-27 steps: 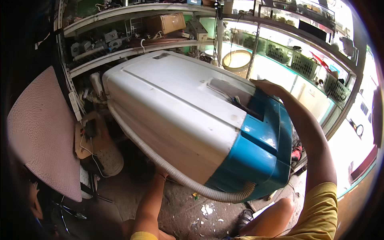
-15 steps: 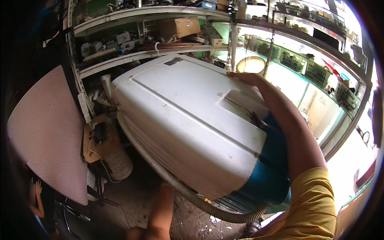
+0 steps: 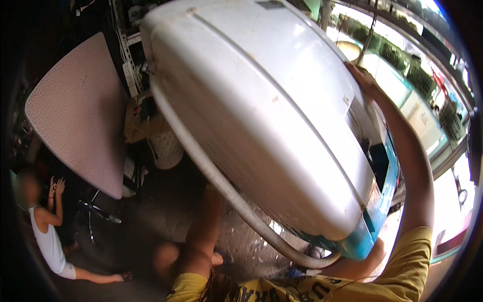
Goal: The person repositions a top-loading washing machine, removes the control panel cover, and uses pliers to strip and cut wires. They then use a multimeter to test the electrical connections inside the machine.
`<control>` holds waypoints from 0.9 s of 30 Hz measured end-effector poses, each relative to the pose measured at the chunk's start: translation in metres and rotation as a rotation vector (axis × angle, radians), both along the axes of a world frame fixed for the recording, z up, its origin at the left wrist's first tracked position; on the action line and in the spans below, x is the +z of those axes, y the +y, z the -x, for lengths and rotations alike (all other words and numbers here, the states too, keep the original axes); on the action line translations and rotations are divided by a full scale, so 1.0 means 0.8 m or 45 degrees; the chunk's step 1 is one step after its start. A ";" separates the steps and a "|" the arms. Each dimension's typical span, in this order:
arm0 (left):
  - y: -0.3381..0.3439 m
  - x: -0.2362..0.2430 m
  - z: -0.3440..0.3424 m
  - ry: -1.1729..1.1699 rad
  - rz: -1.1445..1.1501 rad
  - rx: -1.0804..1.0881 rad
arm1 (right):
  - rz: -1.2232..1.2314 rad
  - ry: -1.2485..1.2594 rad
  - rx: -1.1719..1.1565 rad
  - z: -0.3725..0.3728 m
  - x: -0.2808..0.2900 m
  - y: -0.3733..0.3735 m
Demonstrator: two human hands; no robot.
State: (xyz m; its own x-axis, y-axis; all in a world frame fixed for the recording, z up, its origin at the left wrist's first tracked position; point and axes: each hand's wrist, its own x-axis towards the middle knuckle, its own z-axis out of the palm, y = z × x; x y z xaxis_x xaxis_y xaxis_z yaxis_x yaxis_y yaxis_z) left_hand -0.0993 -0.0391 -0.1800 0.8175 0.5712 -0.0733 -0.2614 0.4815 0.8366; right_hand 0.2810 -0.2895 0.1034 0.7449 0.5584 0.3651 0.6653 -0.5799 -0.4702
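A large white washing machine (image 3: 261,116) with a blue end part (image 3: 375,216) is tilted up in front of me and fills the middle of the view. My right hand (image 3: 363,80) grips its far right edge, fingers hooked over the rim. My left forearm (image 3: 202,226) reaches up beneath the machine's left side; that hand is hidden behind the body and hose. A ribbed grey drain hose (image 3: 221,183) runs along the lower left side and curves back to the blue end. Dark wires (image 3: 366,147) hang at an opening in the panel near the right side.
A pinkish textured board (image 3: 83,113) stands at left. Below it, a person (image 3: 48,226) sits on the floor with hands raised. A white perforated basket (image 3: 166,149) is between board and machine. Green baskets (image 3: 420,78) and a glass case (image 3: 407,110) stand at right.
The washing machine has tilted up and come closer, covering most of the back shelves. My right hand has moved right with its edge. The seated person at left now shows more fully.
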 end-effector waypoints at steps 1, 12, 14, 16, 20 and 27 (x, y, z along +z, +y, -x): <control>-0.013 -0.011 0.038 0.036 0.018 0.010 | 0.021 -0.028 -0.009 -0.001 -0.006 -0.011; -0.134 -0.047 0.299 0.367 0.155 0.357 | -0.074 -0.013 0.045 0.087 -0.017 0.002; -0.135 -0.031 0.310 0.370 0.102 0.426 | -0.140 -0.032 0.125 0.113 -0.013 0.009; -0.129 -0.001 0.313 0.351 0.002 0.508 | -0.127 0.069 0.182 0.136 0.004 0.013; -0.075 0.084 0.337 0.270 -0.274 0.671 | -0.173 0.089 0.141 0.134 -0.023 0.030; 0.039 0.292 0.424 0.171 -0.794 1.101 | -0.370 0.236 0.171 0.199 -0.112 0.048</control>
